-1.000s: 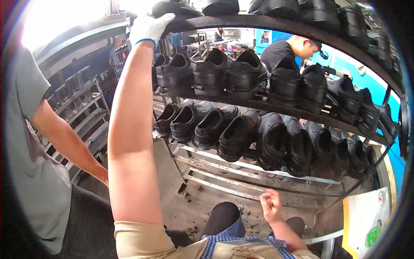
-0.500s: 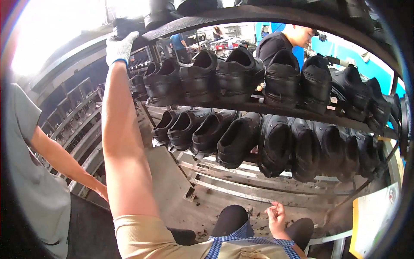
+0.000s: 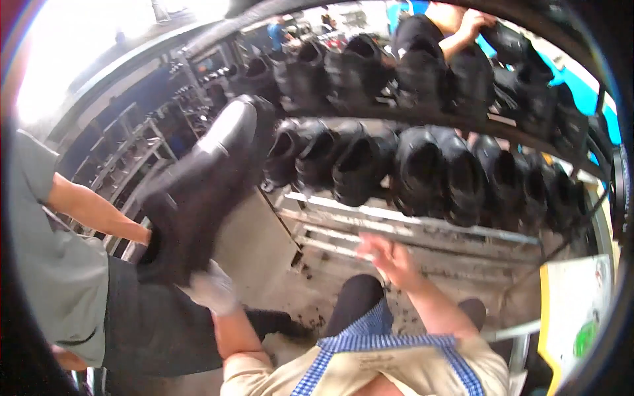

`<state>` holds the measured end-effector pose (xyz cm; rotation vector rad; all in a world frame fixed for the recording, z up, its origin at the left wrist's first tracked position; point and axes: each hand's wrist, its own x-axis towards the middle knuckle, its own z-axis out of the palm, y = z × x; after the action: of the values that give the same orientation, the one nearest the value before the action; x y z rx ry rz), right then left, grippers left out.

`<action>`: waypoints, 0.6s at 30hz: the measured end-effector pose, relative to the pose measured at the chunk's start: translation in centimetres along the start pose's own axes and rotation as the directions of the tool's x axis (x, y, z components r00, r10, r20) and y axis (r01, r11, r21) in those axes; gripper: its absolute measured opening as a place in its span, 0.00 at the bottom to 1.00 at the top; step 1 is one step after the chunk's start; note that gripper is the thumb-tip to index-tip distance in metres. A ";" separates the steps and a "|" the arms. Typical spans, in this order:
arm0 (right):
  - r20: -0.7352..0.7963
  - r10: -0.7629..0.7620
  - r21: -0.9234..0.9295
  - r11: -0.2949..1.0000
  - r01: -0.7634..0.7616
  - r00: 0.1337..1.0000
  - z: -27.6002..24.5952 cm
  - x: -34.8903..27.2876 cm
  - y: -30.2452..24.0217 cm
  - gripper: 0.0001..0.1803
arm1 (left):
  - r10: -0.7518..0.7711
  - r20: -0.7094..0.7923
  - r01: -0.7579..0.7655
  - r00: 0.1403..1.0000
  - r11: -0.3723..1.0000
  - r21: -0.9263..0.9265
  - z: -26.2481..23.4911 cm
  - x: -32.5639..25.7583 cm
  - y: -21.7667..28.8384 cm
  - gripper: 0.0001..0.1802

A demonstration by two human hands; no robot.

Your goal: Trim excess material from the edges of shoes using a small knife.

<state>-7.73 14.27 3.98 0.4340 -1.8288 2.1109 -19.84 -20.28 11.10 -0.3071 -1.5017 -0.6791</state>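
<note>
Low at four o'clock, a white sign with yellow edge and green round mark. Left hand, gloved white, fingers closed on a black boot tilted toward ten o'clock. Right hand bare, fingers loosely spread, holding nothing. Rack of black shoes across twelve to three; a neighbouring person's arm at nine.

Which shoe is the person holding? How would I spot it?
Start at the curved rack packed with black shoes. Left of it, off the shelves, the gloved left hand holds one black boot up in the air. It is the only one off the rack, and looks biggest.
</note>
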 end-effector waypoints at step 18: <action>-0.248 -0.126 -0.271 0.961 0.056 0.960 -1.4 -4.5 -6.0 0.24 | 0.007 0.988 0.977 0.156 0.147 -0.155 0.9 -8.9 15.9 0.30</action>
<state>-1.19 16.32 7.22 0.1596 -1.8552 1.7371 -10.64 -5.32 5.97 -0.9639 -2.1429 -2.4883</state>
